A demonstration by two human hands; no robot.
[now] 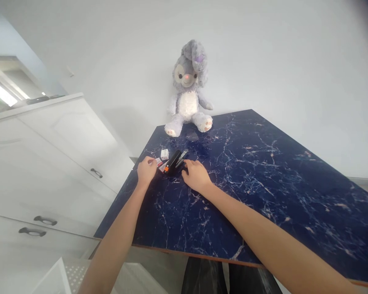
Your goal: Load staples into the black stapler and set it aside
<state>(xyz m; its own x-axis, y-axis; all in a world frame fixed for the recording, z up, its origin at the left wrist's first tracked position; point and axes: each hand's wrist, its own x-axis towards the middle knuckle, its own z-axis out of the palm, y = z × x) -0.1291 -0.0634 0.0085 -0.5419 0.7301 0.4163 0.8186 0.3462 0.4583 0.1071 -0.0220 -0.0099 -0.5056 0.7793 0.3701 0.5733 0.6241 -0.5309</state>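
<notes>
A black stapler (173, 161) with an orange end lies opened on the dark blue marbled table (263, 183), its metal rail showing. My right hand (195, 174) rests curled beside it, fingertips touching its near end. My left hand (146, 170) is closed in a pinch on a small red and white item (158, 161), too small to name. A small white box (164, 154) sits just beyond the stapler.
A grey plush rabbit (188, 90) sits at the table's far edge against the white wall. White cabinets with dark handles (46, 221) stand to the left. The table's near edge (202, 255) runs above my dark-trousered legs.
</notes>
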